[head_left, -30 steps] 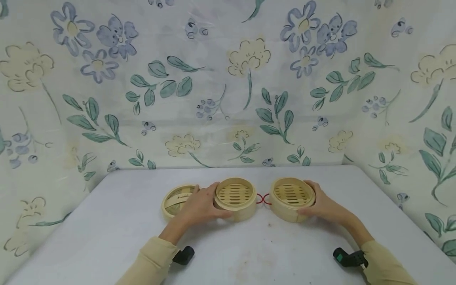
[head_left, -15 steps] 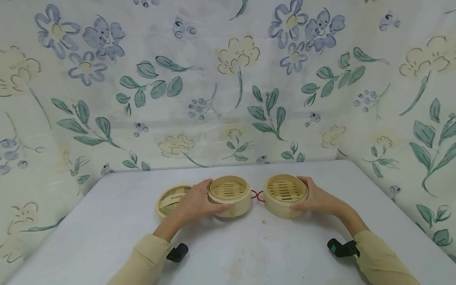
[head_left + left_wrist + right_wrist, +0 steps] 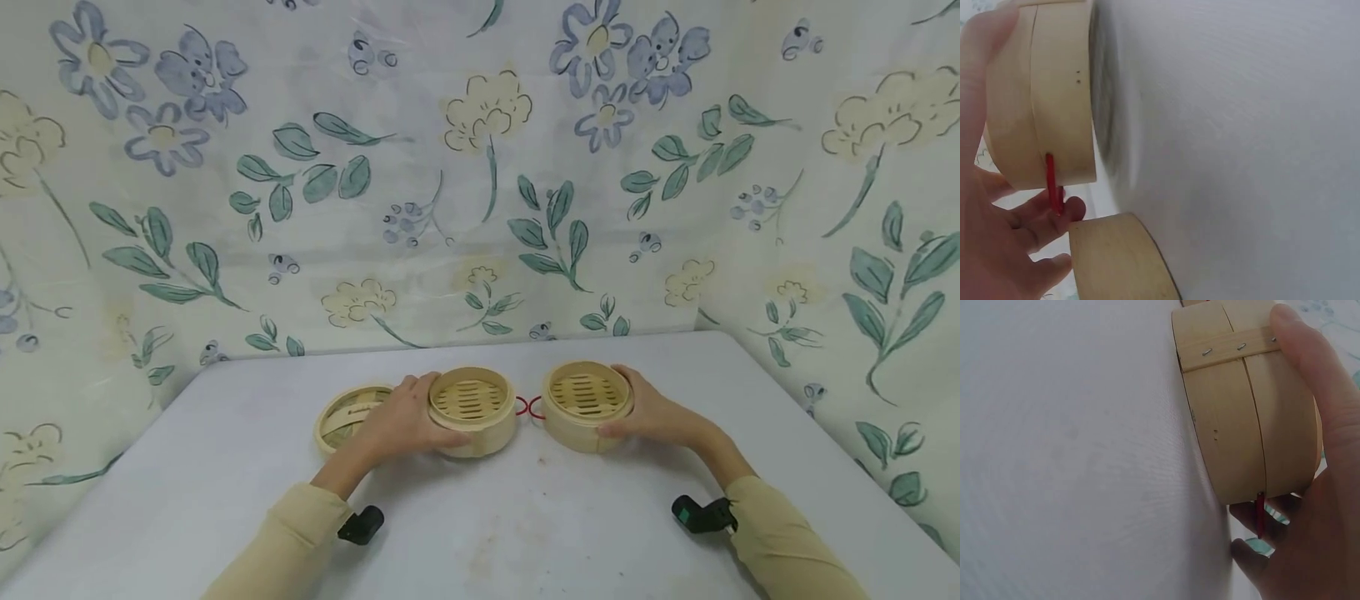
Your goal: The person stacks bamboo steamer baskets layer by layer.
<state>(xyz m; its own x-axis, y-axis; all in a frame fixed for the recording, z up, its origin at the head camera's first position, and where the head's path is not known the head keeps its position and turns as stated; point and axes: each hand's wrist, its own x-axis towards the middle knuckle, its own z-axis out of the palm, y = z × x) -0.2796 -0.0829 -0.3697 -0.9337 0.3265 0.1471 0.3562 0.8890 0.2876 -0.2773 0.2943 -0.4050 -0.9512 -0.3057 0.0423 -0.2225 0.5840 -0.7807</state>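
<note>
Two round bamboo steamer baskets stand side by side on the table, slatted floors showing inside. My left hand [image 3: 405,421] grips the left steamer basket [image 3: 491,435] from its outer side, thumb along the front wall and fingers round the back. On the other one, the right steamer basket [image 3: 572,432], my right hand [image 3: 656,414] has the same hold, thumb in front. Red loops [image 3: 522,406] face each other in the narrow gap between the baskets. A woven bamboo lid [image 3: 333,425] lies left of the left basket, partly hidden by my left hand; its side wall [image 3: 1119,259] shows in the left wrist view.
A white table [image 3: 547,525] with faint brownish stains carries everything. Behind and beside it hangs a floral-patterned sheet [image 3: 420,250]. Dark devices [image 3: 703,514] sit at both wrists, beside the beige sleeves [image 3: 783,533].
The head view has swung to the right, so everything appears further left. Both hands keep their hold, and the gap between the baskets looks about the same.
</note>
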